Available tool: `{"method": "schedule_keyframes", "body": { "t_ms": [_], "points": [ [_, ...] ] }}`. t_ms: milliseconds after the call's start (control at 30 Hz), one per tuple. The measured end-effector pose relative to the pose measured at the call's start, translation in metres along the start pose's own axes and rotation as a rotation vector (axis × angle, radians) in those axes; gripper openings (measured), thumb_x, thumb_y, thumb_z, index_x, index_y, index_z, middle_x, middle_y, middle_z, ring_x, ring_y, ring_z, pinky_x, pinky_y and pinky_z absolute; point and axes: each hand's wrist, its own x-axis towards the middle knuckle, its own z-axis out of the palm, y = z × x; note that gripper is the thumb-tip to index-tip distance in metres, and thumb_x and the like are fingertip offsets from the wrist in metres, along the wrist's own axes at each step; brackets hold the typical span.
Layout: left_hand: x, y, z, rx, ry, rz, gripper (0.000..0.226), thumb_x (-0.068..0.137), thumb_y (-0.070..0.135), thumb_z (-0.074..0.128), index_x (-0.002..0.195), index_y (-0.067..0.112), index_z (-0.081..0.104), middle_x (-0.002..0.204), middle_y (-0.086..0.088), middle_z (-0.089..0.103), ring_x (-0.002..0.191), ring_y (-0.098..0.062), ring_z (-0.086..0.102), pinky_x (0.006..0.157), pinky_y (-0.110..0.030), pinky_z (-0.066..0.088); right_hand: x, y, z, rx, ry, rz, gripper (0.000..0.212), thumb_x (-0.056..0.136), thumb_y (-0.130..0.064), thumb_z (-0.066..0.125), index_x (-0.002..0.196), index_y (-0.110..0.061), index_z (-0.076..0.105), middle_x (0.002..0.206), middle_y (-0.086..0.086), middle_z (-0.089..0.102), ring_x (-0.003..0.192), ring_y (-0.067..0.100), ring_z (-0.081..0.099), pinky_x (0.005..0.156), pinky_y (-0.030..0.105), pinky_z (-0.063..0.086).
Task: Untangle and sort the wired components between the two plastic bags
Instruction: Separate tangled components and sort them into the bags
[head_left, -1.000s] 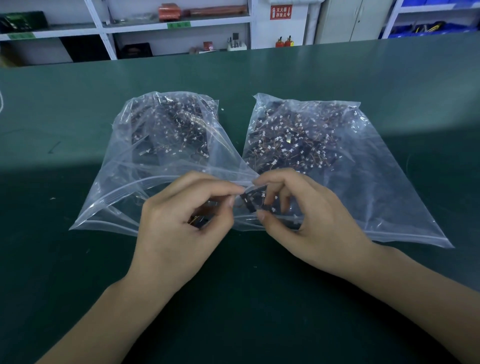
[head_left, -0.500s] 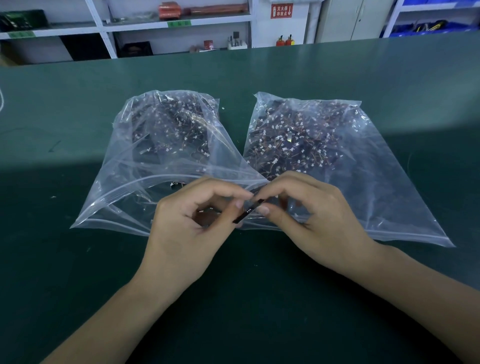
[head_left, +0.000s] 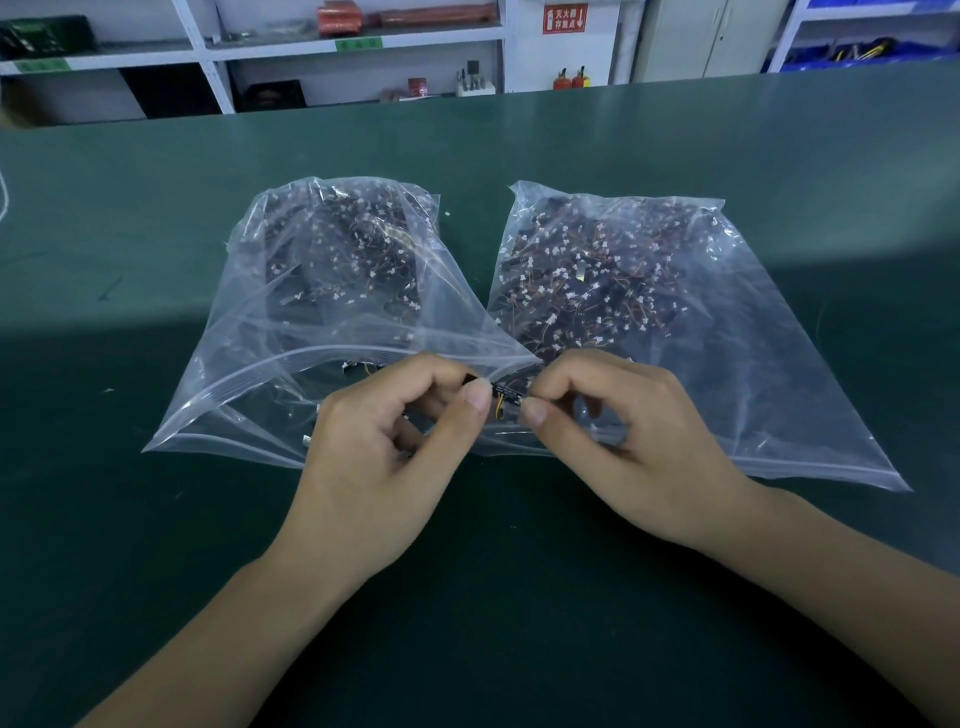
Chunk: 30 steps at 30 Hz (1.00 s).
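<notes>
My left hand (head_left: 384, 452) and right hand (head_left: 634, 441) work close to my body, above the near edge of the green table (head_left: 467, 597), where I can see the wiring clearly. Each hand is curled, thumb against forefinger, pinching one end of a small black wired component (head_left: 506, 391). A yellow wire (head_left: 500, 408) loops below it between my thumbs. Holding both ends lets me draw the part straight and check that no neighbouring lead is caught; whether it is fully free I cannot tell.

Directly behind my fingers, the open mouths of both bags face me, which keeps reaching in and dropping off short. The left plastic bag (head_left: 249, 364) lies with its zip seam gaping. The right plastic bag (head_left: 779, 364) lies just beside it, their near corners meeting behind the component. Each holds a dense heap of similar parts toward its far end.

Beyond the table stand white shelves (head_left: 218, 57).
</notes>
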Motion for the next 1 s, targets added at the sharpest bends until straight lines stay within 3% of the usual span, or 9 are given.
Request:
{"method": "schedule_keyframes", "body": {
  "t_ms": [133, 267, 333, 433, 500, 667, 1000],
  "points": [
    [-0.0004, -0.0026, -0.0003, -0.006, 0.000, -0.036, 0.021, 0.103, 0.031, 0.065, 0.084, 0.027, 0.071, 0.078, 0.005, 0.070, 0.063, -0.009, 0.061, 0.054, -0.031, 0.051, -0.0001, -0.0035, 0.0012, 0.048, -0.032, -0.004, 0.020, 0.105, -0.017, 0.065, 0.086, -0.010, 0.067, 0.078, -0.006, 0.061, 0.074, 0.015, 0.059, 0.073, 0.021, 0.043],
    [-0.0012, -0.0031, 0.0002, -0.055, -0.040, -0.036, 0.022, 0.103, 0.033, 0.064, 0.083, 0.026, 0.071, 0.079, 0.001, 0.070, 0.062, -0.020, 0.061, 0.055, -0.040, 0.049, -0.0009, -0.0059, 0.0019, 0.112, -0.040, 0.032, 0.020, 0.105, -0.018, 0.064, 0.086, -0.012, 0.068, 0.077, -0.004, 0.061, 0.071, 0.021, 0.057, 0.067, 0.033, 0.046],
    [-0.0010, -0.0031, 0.0009, -0.063, -0.048, -0.024, 0.023, 0.102, 0.030, 0.065, 0.081, 0.024, 0.070, 0.076, 0.000, 0.069, 0.059, -0.015, 0.058, 0.052, -0.036, 0.047, -0.0012, -0.0063, 0.0017, 0.155, -0.040, 0.063, 0.018, 0.103, -0.016, 0.065, 0.085, -0.012, 0.069, 0.077, -0.004, 0.062, 0.071, 0.022, 0.058, 0.067, 0.036, 0.047],
    [-0.0013, -0.0012, 0.0022, -0.056, -0.056, -0.006, 0.026, 0.099, 0.031, 0.065, 0.077, 0.018, 0.069, 0.069, 0.001, 0.064, 0.056, -0.004, 0.050, 0.053, -0.015, 0.037, -0.0010, -0.0058, 0.0016, 0.155, -0.055, 0.088, 0.016, 0.098, -0.011, 0.066, 0.083, -0.010, 0.070, 0.077, -0.001, 0.064, 0.070, 0.023, 0.058, 0.066, 0.038, 0.047],
    [-0.0018, -0.0005, 0.0034, -0.039, -0.058, -0.004, 0.026, 0.098, 0.031, 0.065, 0.077, 0.017, 0.070, 0.069, 0.002, 0.063, 0.055, -0.002, 0.050, 0.056, -0.010, 0.035, -0.0014, -0.0054, 0.0013, 0.143, -0.060, 0.097, 0.015, 0.096, -0.010, 0.066, 0.082, -0.010, 0.070, 0.075, -0.001, 0.064, 0.069, 0.023, 0.057, 0.065, 0.037, 0.046],
    [-0.0011, -0.0022, 0.0035, -0.014, -0.053, 0.000, 0.021, 0.100, 0.021, 0.068, 0.079, 0.018, 0.071, 0.070, 0.004, 0.065, 0.056, 0.000, 0.051, 0.056, -0.007, 0.035, -0.0008, -0.0049, 0.0002, 0.126, -0.066, 0.099, 0.015, 0.097, -0.012, 0.067, 0.082, -0.012, 0.069, 0.075, -0.003, 0.063, 0.069, 0.023, 0.057, 0.065, 0.032, 0.045],
    [-0.0014, -0.0002, 0.0034, 0.020, -0.051, -0.001, 0.020, 0.098, 0.019, 0.069, 0.079, 0.015, 0.072, 0.071, 0.003, 0.066, 0.058, -0.003, 0.054, 0.056, -0.009, 0.037, -0.0006, -0.0036, 0.0005, 0.095, -0.077, 0.084, 0.015, 0.097, -0.009, 0.066, 0.083, -0.011, 0.069, 0.076, -0.004, 0.064, 0.070, 0.019, 0.057, 0.068, 0.022, 0.042]
  ]
}}
